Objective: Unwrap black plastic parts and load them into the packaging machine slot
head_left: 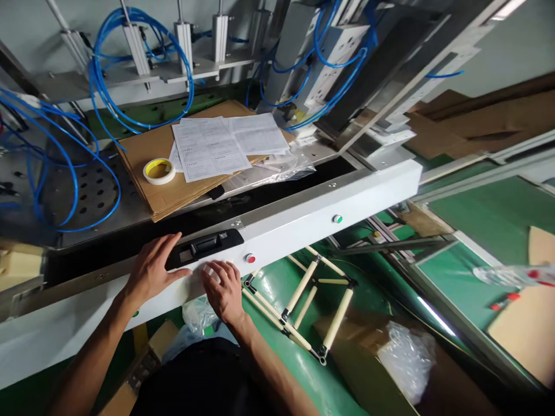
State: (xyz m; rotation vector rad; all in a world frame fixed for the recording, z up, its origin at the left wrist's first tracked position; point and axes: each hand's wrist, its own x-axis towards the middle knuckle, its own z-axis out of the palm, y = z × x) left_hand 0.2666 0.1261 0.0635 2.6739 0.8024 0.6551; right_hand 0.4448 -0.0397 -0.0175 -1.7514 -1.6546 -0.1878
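Observation:
A black plastic trim panel with a recessed handle pocket (206, 245), which looks like a car door switch panel, lies along the top of a white machine rail (295, 228). My left hand (150, 271) is around its left end, fingers on the far side and thumb on the near side. Just below its near edge is my right hand (223, 289), with fingers apart and loosely bent over the rail's front face. Whether the right fingertips touch the panel, I cannot tell. A red button (250, 258) sits on the rail just right of the panel.
Behind the rail, cardboard sheets (151, 156) carry printed papers (212, 149) and a tape roll (159, 171). Blue air hoses (97, 75) hang from cylinders. A green button (337, 219) is further right. Below stand a tube frame (299, 294) and a carton (359, 364) with plastic wrap.

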